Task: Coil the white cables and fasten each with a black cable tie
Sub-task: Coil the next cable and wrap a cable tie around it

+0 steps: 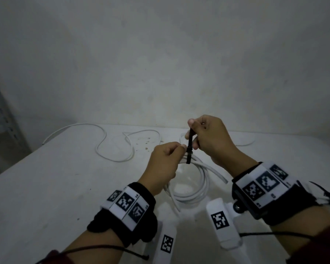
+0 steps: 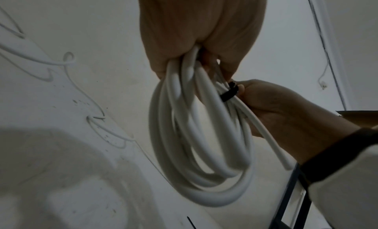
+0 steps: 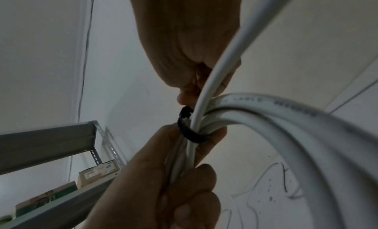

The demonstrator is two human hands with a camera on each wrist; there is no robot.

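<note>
A coiled white cable (image 1: 195, 184) is lifted just above the white table (image 1: 46, 187). My left hand (image 1: 171, 153) grips the bundle at its top, fingers curled round the strands (image 2: 184, 67). A black cable tie (image 1: 189, 149) is looped round the bundle right beside that grip. My right hand (image 1: 193, 133) pinches the tie's tail, which stands upright above the coil. In the right wrist view the tie's loop (image 3: 187, 132) sits snug round the strands above my left hand (image 3: 174, 184). The left wrist view shows the tie (image 2: 229, 93) against my right hand (image 2: 276, 106). One cable end (image 1: 224, 180) sticks out to the right.
A loose white cable (image 1: 112, 147) snakes over the far left of the table, and another strand (image 1: 246, 142) lies at the far right behind my right hand. A grey wall stands close behind the table. A metal shelf (image 3: 51, 143) with boxes is off to the left.
</note>
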